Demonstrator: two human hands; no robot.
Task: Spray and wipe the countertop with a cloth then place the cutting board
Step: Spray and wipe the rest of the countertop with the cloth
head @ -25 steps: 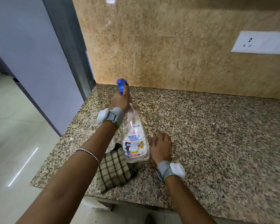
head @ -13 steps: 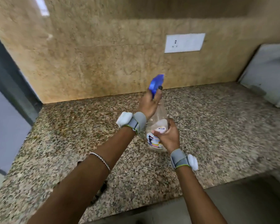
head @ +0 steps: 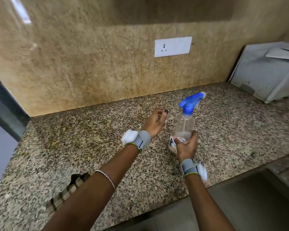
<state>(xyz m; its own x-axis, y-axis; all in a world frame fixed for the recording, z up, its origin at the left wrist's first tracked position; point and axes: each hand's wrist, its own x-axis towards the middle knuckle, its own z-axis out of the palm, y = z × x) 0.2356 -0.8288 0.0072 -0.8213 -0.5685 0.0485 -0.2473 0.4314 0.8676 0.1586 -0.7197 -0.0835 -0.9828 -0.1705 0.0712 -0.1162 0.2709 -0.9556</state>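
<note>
A speckled granite countertop [head: 77, 147] is shown against a tan stone backsplash [head: 65, 72]. Nearest the viewer, a checked cloth [head: 65, 192] lies on the counter's front edge, largely hidden under the left forearm. Farther in, the spray bottle [head: 182, 129] is gripped around its lower body by the right hand [head: 187, 145], fingers closed on the label, nozzle aimed away toward the right. The left hand [head: 154, 122] is held beside the bottle, apart from it, fingers loosely curled and holding nothing. Beyond, a white socket plate [head: 173, 47] is set in the wall, and a white ribbed appliance [head: 264, 72] stands at far right. No cutting board is identifiable. For even spraying, the trigger is best reached by shifting the grip to the neck, with the nozzle angled down across the counter.
</note>
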